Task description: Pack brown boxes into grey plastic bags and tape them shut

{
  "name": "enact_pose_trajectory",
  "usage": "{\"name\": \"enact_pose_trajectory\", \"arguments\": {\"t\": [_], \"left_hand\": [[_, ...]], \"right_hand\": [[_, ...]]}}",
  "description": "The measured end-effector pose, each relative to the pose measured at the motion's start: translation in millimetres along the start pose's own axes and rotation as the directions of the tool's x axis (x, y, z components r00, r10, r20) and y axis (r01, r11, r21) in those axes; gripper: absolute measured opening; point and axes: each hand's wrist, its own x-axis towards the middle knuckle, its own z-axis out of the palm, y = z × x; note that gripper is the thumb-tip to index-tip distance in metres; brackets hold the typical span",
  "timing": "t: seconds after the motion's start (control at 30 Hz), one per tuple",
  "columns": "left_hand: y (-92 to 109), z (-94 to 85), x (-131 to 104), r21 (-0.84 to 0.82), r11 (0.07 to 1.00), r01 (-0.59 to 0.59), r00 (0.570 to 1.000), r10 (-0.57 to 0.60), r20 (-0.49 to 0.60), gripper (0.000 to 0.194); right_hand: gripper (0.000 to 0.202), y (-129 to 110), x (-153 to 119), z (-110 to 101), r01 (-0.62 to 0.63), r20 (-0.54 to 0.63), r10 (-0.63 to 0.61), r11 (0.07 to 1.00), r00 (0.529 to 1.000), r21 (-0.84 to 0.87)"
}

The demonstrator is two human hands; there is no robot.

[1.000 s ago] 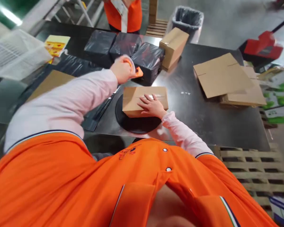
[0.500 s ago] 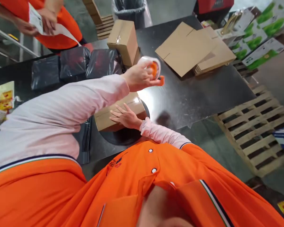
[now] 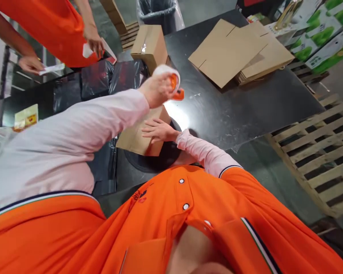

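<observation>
While my left hand [image 3: 157,89] grips the tape dispenser [image 3: 171,82] above the cardboard box [image 3: 137,135], my right hand [image 3: 159,130] lies spread flat on the box top. Box sits on a black round disc [image 3: 160,160], on the tabletop [image 3: 231,110].

Brown cardboard box [image 3: 137,135] on black turntable [image 3: 160,160]; orange tape dispenser [image 3: 171,82] raised above.

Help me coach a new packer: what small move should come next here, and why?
Probably lower the tape roll in the left hand onto the box. The roll hangs above it, while the right hand lies flat on top, steadying the box on the round black disc.
</observation>
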Motion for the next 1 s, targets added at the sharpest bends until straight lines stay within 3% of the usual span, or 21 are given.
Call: {"name": "enact_pose_trajectory", "arguments": {"t": [0.07, 0.13, 0.2, 0.27, 0.33, 0.4, 0.5, 0.53, 0.57, 0.6, 0.7, 0.73, 0.77, 0.8, 0.87, 0.93, 1.0], "left_hand": [[0, -25.6, -33, 0.199, 0.980, -0.019, 0.983, 0.055, -0.176, 0.052], [-3, -36.8, -80, 0.309, 0.936, 0.171, 0.901, -0.021, -0.433, 0.054], [-13, -27.3, -137, 0.202, 0.862, 0.466, 0.716, -0.233, -0.658, 0.066], [-28, 0.3, -197, 0.011, 0.721, 0.692, 0.470, -0.439, -0.766, 0.077], [-43, 37.9, -252, -0.161, 0.548, 0.821, 0.240, -0.587, -0.773, 0.076], [-54, 77.1, -294, -0.290, 0.369, 0.883, 0.052, -0.691, -0.721, 0.070], [-62, 128.1, -318, -0.425, 0.106, 0.899, -0.206, -0.755, -0.623, 0.064], [-64, 142.0, -314, -0.452, 0.058, 0.890, -0.248, -0.771, -0.587, 0.062], [-68, 154.0, -304, -0.458, 0.053, 0.887, -0.233, -0.805, -0.545, 0.060], [-72, 163.9, -290, -0.446, 0.102, 0.889, -0.155, -0.850, -0.504, 0.058], [-89, 178.5, -250, -0.343, 0.418, 0.841, 0.266, -0.872, -0.411, 0.050], [-94, 178.4, -243, -0.311, 0.485, 0.818, 0.343, -0.844, -0.413, 0.049], [-98, 176.6, -241, -0.290, 0.507, 0.812, 0.361, -0.826, -0.432, 0.049], [-100, 173.7, -245, -0.287, 0.488, 0.824, 0.331, -0.827, -0.455, 0.051], [-95, 168.1, -265, -0.345, 0.385, 0.856, 0.186, -0.851, -0.491, 0.054], [-80, 167.6, -290, -0.422, 0.293, 0.858, 0.044, -0.860, -0.508, 0.057], [-54, 175.5, -308, -0.476, 0.222, 0.851, -0.075, -0.846, -0.528, 0.059]], "right_hand": [[0.051, -12, -1, 4, -0.019, 0.000, 0.019, 0.998, 1.000, -0.057], [0.050, -29, -1, 6, -0.076, -0.041, 0.072, 0.990, 0.997, -0.117], [0.050, -42, -2, 3, -0.101, -0.070, 0.090, 0.978, 0.994, -0.184], [0.051, -45, -1, -6, -0.012, -0.027, 0.005, 0.967, 1.000, -0.254], [0.057, -37, 3, -18, 0.151, 0.071, -0.137, 0.947, 0.988, -0.283], [0.066, -27, 7, -25, 0.248, 0.175, -0.207, 0.934, 0.962, -0.259], [0.072, -26, 11, -22, 0.195, 0.233, -0.143, 0.957, 0.962, -0.217], [0.072, -32, 10, -19, 0.156, 0.229, -0.106, 0.965, 0.968, -0.212], [0.071, -39, 9, -15, 0.118, 0.219, -0.071, 0.971, 0.973, -0.207], [0.071, -48, 8, -11, 0.075, 0.209, -0.032, 0.976, 0.977, -0.202], [0.068, -78, 9, -5, -0.082, 0.177, 0.118, 0.977, 0.977, -0.195], [0.068, -85, 12, -5, -0.142, 0.164, 0.174, 0.972, 0.971, -0.189], [0.069, -91, 15, -7, -0.201, 0.160, 0.230, 0.963, 0.960, -0.180], [0.071, -93, 18, -11, -0.244, 0.176, 0.271, 0.956, 0.946, -0.162], [0.078, -86, 20, -22, -0.207, 0.297, 0.230, 0.973, 0.927, -0.105], [0.083, -70, 15, -33, -0.019, 0.435, 0.031, 0.999, 0.900, -0.031], [0.080, -55, 4, -34, 0.171, 0.456, -0.149, 0.985, 0.877, -0.007]]}}
